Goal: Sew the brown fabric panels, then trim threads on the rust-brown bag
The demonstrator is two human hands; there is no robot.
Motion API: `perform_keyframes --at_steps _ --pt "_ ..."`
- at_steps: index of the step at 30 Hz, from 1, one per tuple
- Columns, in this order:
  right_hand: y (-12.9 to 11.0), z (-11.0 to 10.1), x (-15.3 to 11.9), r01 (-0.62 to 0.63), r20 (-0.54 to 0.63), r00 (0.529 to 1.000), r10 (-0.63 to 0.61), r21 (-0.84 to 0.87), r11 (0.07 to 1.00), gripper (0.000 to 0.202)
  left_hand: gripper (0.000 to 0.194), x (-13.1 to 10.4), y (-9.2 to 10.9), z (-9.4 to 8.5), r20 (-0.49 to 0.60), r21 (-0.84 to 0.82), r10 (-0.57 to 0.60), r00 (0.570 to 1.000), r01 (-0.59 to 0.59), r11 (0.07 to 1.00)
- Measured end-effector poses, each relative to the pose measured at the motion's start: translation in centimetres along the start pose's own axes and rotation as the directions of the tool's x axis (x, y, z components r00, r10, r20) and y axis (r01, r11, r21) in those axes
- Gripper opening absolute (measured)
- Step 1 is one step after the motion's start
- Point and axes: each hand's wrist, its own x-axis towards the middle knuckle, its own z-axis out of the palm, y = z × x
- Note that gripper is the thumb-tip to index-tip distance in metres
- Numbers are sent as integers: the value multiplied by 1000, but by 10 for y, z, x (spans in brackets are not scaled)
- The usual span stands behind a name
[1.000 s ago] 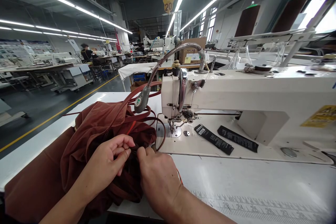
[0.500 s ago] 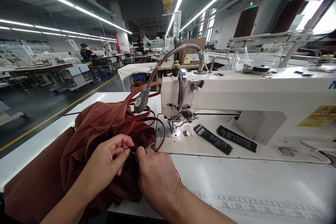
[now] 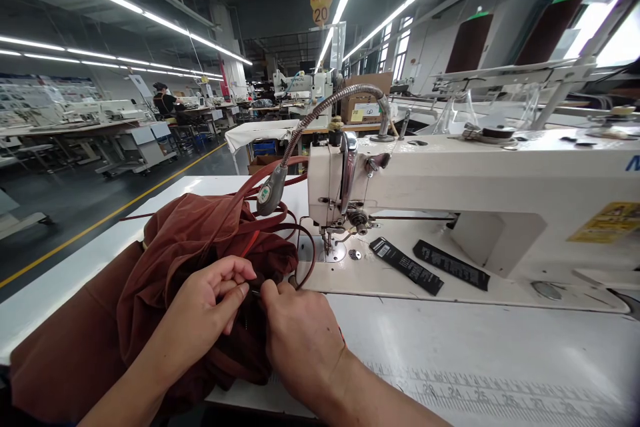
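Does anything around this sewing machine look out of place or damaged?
Nothing looks plainly damaged or spilled. The two black printed labels stand out a little: they lie slanted on the sewing machine bed. The reddish-brown fabric beside it is bunched, perhaps from handling.

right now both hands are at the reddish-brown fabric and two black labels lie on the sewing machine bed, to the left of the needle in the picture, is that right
Not quite: the head view shows the two black labels to the right of the needle. They do lie on the sewing machine bed, and left hand and right hand are at the reddish-brown fabric.
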Motion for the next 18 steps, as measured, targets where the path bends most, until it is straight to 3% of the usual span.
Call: perform_keyframes --at_steps 5,8,11,14,16,18 --pt "3 3 -4 1 -43 999 0 32 999 19 10 -1 -1 1 -9 0 -4 1000 4 1000" --pt "10 2 -3 -55 -128 989 76 160 986 11 11 -1 -1 1 -8 -8 -9 1000 9 1000" --pt "17 4 3 -115 -153 968 200 438 892 7 12 -1 0 1 -18 -16 -7 1000 7 1000" --pt "20 11 10 -132 -44 975 217 671 729 12 15 -1 0 2 -24 0 -2 1000 2 1000" --pt "19 16 14 -112 -14 983 181 735 669 13 18 -2 -1 4 -12 36 -2 1000 3 999" --pt "18 18 16 -65 -50 988 144 715 696 13 18 -2 0 5 -10 69 20 1000 -20 997"
